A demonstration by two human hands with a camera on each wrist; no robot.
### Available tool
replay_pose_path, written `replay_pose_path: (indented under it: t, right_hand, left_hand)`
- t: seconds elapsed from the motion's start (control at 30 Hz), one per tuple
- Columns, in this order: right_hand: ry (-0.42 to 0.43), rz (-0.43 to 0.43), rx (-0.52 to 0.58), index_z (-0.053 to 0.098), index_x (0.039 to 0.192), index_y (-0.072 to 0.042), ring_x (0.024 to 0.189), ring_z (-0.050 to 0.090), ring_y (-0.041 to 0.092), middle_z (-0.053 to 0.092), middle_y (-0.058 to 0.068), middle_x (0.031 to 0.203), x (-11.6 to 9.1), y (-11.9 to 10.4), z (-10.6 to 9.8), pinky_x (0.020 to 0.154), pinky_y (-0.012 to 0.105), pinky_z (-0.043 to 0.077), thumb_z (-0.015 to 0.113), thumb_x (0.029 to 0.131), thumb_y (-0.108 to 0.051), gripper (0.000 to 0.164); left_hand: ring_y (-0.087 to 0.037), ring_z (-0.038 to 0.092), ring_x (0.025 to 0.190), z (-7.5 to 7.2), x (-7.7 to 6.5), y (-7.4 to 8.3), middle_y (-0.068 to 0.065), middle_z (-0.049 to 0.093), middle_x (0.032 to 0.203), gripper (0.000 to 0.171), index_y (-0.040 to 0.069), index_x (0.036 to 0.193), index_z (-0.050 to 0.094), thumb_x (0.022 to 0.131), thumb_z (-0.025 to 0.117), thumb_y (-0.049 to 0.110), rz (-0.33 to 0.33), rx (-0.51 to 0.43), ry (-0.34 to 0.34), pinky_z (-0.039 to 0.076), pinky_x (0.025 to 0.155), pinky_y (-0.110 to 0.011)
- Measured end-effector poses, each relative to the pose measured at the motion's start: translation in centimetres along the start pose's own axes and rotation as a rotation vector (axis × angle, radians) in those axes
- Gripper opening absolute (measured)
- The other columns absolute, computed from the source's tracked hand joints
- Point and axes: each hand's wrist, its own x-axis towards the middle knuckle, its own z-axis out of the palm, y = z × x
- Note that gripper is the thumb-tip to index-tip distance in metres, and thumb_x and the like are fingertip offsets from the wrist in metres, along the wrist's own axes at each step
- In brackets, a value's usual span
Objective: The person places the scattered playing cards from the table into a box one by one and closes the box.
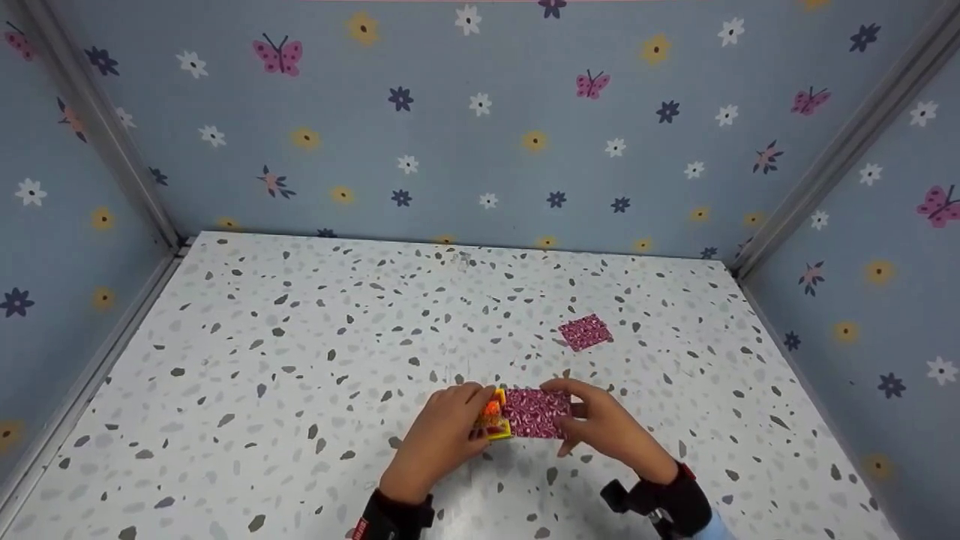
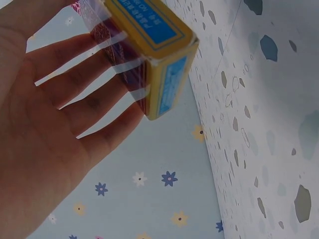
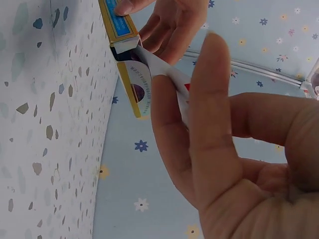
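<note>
My left hand [image 1: 442,429] grips a small yellow playing-card box [image 2: 159,30] with blue labels, its fingertips along one side. At the box's end an opened flap [image 3: 135,89] hangs out, seen in the right wrist view. Playing cards [image 1: 534,412] with a pink and white patterned back stick out of that end toward the right. My right hand [image 1: 613,431] pinches their outer end between thumb and fingers. Their white face [image 3: 164,69] shows a bit of red. How many cards are in the pinch, I cannot tell.
Beyond the right hand, another pink-backed card [image 1: 586,332] lies face down on the speckled white table [image 1: 300,360]. Flower-patterned blue walls [image 1: 480,127] enclose the table at the back and both sides, with grey metal posts [image 1: 112,127] at the corners.
</note>
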Motion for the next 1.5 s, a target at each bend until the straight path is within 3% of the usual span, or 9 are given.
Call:
replay_pose_path:
  t: [0.27, 0.43, 0.63, 0.83, 0.97, 1.17, 1.5]
  right_hand:
    - [-0.020, 0.021, -0.008, 0.044, 0.134, 0.001, 0.071, 0.062, 0.017, 0.043, 0.024, 0.135, 0.8, 0.7, -0.3, 0.062, 0.039, 0.057, 0.050, 0.087, 0.005, 0.048]
    - [-0.021, 0.002, 0.000, 0.044, 0.136, -0.002, 0.071, 0.062, 0.023, 0.042, 0.024, 0.137, 1.1, 1.0, 0.0, 0.062, 0.041, 0.057, 0.050, 0.088, 0.006, 0.049]
    - [0.048, -0.011, 0.033, 0.037, 0.139, -0.002, 0.072, 0.061, 0.018, 0.043, 0.025, 0.120, 1.2, 1.1, 0.8, 0.061, 0.039, 0.057, 0.053, 0.089, 0.004, 0.053]
    - [0.079, -0.010, 0.022, 0.039, 0.129, 0.001, 0.073, 0.062, 0.020, 0.054, 0.023, 0.113, 1.4, 1.1, 1.1, 0.059, 0.044, 0.056, 0.057, 0.090, -0.005, 0.043]
    - [0.125, -0.021, -0.029, 0.045, 0.126, 0.001, 0.080, 0.063, 0.023, 0.056, 0.022, 0.109, 1.2, 1.4, 0.8, 0.054, 0.038, 0.056, 0.056, 0.093, -0.014, 0.039]
    - [0.185, -0.032, -0.056, 0.051, 0.120, 0.001, 0.079, 0.063, 0.020, 0.058, 0.019, 0.103, 0.7, 1.7, 0.3, 0.053, 0.031, 0.054, 0.054, 0.094, -0.016, 0.032]
    - [0.103, -0.020, -0.075, 0.056, 0.121, 0.000, 0.070, 0.059, 0.009, 0.059, 0.014, 0.100, 0.4, 1.7, 0.7, 0.056, 0.039, 0.055, 0.050, 0.095, -0.013, 0.029]
  left_hand:
    - [-0.022, 0.056, 0.111, 0.0, 0.0, 0.2, -0.005, 0.060, 0.119, 0.063, 0.007, 0.128, 0.054, 0.073, 0.076, 0.028, 0.010, -0.011, 0.020, 0.045, 0.096, -0.042]
    - [-0.024, 0.055, 0.113, -0.1, 0.0, 0.2, -0.006, 0.059, 0.122, 0.064, 0.008, 0.129, 0.053, 0.073, 0.076, 0.027, 0.006, -0.008, 0.016, 0.044, 0.098, -0.042]
    - [-0.023, 0.056, 0.112, -0.3, 0.0, 0.3, -0.006, 0.059, 0.122, 0.065, 0.007, 0.130, 0.053, 0.073, 0.076, 0.028, 0.010, 0.007, 0.010, 0.044, 0.098, -0.042]
    - [-0.023, 0.056, 0.111, -0.2, 0.0, 0.4, -0.005, 0.059, 0.121, 0.066, 0.008, 0.130, 0.052, 0.073, 0.076, 0.031, 0.008, -0.005, -0.004, 0.044, 0.098, -0.042]
    - [-0.023, 0.055, 0.113, -0.1, 0.0, 0.3, -0.005, 0.058, 0.122, 0.065, 0.008, 0.130, 0.052, 0.074, 0.075, 0.031, 0.004, -0.006, 0.000, 0.044, 0.098, -0.042]
    - [-0.023, 0.055, 0.112, -0.1, 0.0, 0.2, -0.006, 0.059, 0.121, 0.064, 0.007, 0.130, 0.052, 0.075, 0.075, 0.030, 0.016, 0.013, 0.007, 0.044, 0.097, -0.041]
    - [-0.025, 0.054, 0.114, -0.1, 0.1, 0.3, -0.006, 0.058, 0.123, 0.066, 0.007, 0.132, 0.051, 0.075, 0.075, 0.031, -0.006, 0.010, -0.031, 0.043, 0.098, -0.042]
